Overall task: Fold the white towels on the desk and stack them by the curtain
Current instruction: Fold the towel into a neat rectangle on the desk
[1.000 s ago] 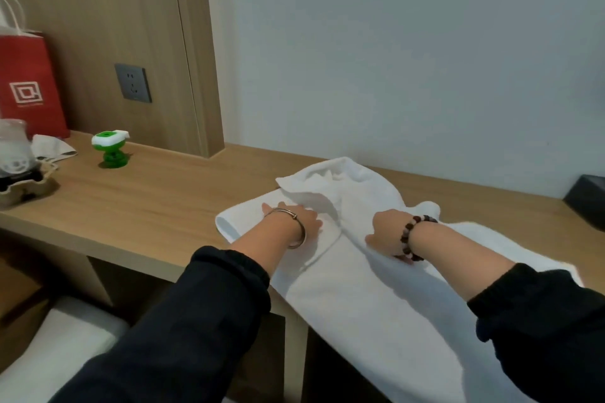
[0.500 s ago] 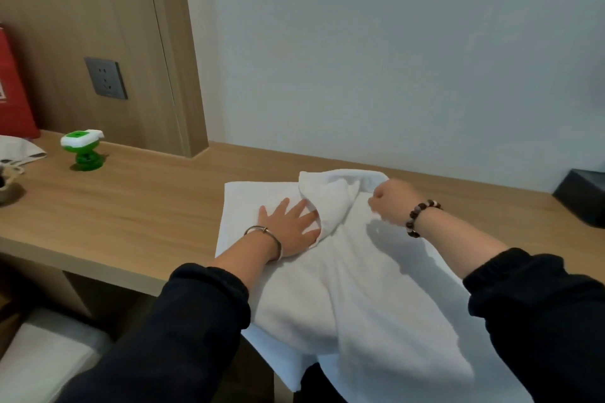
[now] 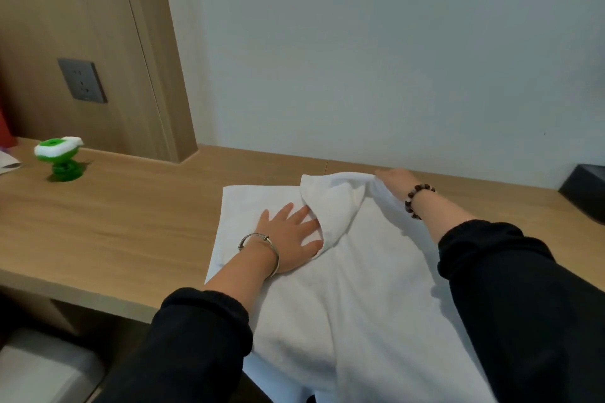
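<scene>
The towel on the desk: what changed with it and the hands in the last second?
The right hand, holding the far edge of the white towel, drew it away from the left hand toward the wall, stretching the bunched cloth out. The left hand opened flat and presses it down. Its near end hangs over the desk as before; the green gadget has not moved.

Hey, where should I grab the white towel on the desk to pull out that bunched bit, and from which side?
Probably the loose far corner of the bunched flap, coming from the wall side. The white towel lies flat under the left hand, but that flap humps up off the layer below, so its edge is free to pinch there. The right hand holds its other far end.
</scene>
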{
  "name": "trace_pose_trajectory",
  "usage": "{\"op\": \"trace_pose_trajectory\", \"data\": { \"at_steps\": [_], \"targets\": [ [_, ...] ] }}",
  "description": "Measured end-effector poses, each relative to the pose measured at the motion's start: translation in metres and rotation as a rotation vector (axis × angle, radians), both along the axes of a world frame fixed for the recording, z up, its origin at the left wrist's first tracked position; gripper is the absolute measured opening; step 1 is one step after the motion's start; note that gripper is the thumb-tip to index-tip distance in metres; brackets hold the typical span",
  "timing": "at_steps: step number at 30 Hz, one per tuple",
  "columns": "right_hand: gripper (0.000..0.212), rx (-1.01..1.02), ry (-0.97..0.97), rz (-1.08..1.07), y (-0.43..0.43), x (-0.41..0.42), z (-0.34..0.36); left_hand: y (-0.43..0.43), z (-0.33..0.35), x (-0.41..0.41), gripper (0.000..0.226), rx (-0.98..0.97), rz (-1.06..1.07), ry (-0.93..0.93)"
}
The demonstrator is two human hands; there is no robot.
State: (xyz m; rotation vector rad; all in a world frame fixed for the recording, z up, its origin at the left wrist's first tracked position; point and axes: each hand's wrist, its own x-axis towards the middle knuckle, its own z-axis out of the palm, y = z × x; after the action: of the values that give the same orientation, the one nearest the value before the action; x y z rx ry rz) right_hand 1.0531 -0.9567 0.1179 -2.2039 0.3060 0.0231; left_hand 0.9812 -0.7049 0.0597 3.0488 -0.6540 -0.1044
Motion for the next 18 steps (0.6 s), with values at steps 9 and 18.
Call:
{"op": "trace_pose_trajectory", "data": {
  "at_steps": [9,18],
  "targets": [
    [0.022,0.026,-0.014,0.162,-0.040,-0.004,-0.003,0.000,-0.001,0.002,0.057,-0.041,-0.013,-0.007],
    [0.019,-0.320,-0.241,-0.336,-0.064,-0.007,-0.012,-0.001,0.000,0.002,0.058,-0.060,0.014,0.007]
  ]
}}
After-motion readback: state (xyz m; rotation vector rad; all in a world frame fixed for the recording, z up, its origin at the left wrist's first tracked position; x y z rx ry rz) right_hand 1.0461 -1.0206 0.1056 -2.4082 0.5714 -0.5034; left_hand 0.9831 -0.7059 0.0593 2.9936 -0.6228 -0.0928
